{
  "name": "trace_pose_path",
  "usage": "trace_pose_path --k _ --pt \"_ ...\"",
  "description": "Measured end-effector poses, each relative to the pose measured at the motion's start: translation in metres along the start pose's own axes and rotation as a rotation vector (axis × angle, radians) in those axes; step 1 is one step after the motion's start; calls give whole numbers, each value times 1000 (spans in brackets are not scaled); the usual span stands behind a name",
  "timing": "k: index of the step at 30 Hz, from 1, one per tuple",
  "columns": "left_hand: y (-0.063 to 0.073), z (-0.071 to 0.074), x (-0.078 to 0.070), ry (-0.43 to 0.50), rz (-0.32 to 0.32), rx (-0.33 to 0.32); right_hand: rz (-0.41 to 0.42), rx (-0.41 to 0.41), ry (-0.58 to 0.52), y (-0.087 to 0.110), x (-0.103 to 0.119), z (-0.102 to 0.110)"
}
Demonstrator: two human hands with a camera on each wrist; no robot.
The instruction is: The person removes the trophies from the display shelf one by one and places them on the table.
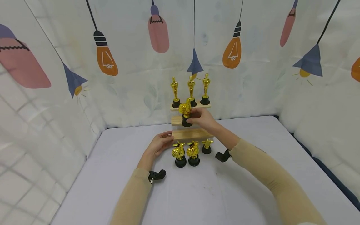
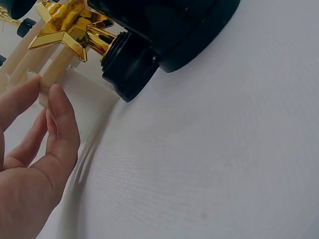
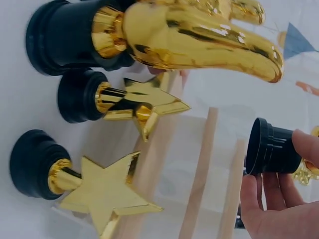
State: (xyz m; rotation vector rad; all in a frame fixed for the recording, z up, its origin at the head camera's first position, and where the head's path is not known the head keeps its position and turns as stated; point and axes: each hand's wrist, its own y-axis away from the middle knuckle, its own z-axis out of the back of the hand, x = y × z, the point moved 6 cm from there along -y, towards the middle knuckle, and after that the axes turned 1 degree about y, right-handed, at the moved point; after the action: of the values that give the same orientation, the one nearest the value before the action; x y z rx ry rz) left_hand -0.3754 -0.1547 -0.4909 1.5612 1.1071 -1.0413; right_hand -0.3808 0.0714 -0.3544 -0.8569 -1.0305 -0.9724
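In the head view my right hand [image 1: 206,120] grips a gold thumbs-up trophy [image 1: 185,109] by its black base, in front of the middle step [image 1: 176,121] of a wooden display stand [image 1: 191,134]. The right wrist view shows fingers and thumb around that black base [image 3: 276,148]. My left hand [image 1: 159,144] is at the left end of the stand's lowest step; in the left wrist view, thumb and fingers pinch the wood's edge [image 2: 54,69]. Three gold figure trophies [image 1: 206,86] stand on the top step.
Two more thumbs-up trophies [image 1: 193,152] stand on the white table [image 1: 197,193] before the stand. Gold star trophies [image 1: 207,143] are next to and behind them, two partly hidden. A patterned curtain [image 1: 129,90] hangs behind.
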Motion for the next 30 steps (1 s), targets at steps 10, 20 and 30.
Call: trace_pose_path --k 10,20,30 --pt "1 1 0 8 -8 -3 -34 41 -8 25 4 2" --pt "-1 2 2 26 4 -3 -59 23 -3 42 -4 10" --pt "-2 1 1 27 -3 2 -69 44 -4 59 -6 15"
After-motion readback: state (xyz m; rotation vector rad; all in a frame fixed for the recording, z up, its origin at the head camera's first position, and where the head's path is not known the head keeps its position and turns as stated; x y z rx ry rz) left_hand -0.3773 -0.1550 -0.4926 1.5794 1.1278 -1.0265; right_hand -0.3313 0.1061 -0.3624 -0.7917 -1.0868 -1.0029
